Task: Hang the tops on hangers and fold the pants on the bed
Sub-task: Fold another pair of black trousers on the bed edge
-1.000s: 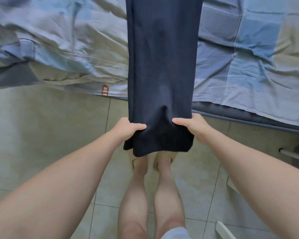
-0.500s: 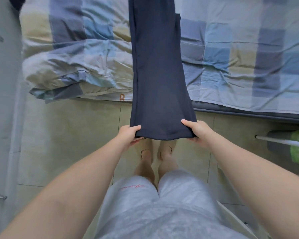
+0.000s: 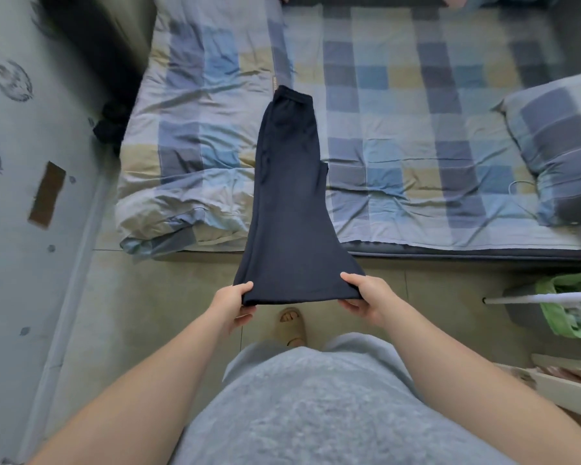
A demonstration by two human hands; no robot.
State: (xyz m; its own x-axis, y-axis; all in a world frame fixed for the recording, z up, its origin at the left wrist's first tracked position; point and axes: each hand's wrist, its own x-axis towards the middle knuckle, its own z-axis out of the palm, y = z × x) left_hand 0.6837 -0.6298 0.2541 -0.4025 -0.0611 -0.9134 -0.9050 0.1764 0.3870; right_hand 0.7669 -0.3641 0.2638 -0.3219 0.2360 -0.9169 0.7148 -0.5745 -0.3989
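Since half a second ago the view has pulled back, so the whole length of the navy pants [image 3: 287, 203] now shows, where the top was cut off before. Both hands keep the same hold at the hem [image 3: 299, 297].

These pants are folded lengthwise, one leg on the other. Their elastic waistband [image 3: 292, 94] lies on the bed [image 3: 399, 129] at upper centre of the frame, and the fabric runs down over the mattress edge to the hem, held up over the tiled floor [image 3: 148, 297] (well clear of it) at centre frame.

At the hem's left corner, the left hand [image 3: 233, 305] pinches the fabric with its thumb on top and its fingers curled beneath. Opposite it, the right hand [image 3: 369, 298] grips the other corner in the same way, and the hem is stretched flat between them.

A bunched plaid duvet [image 3: 188, 182] lies on the bed just left of the pants, and a plaid pillow [image 3: 564, 149] sits at the right edge. Below the hem one foot in a beige slipper [image 3: 290, 327] stands on the tiles. At lower right, a white pole [image 3: 544, 298] crosses over a green bag [image 3: 574, 310].
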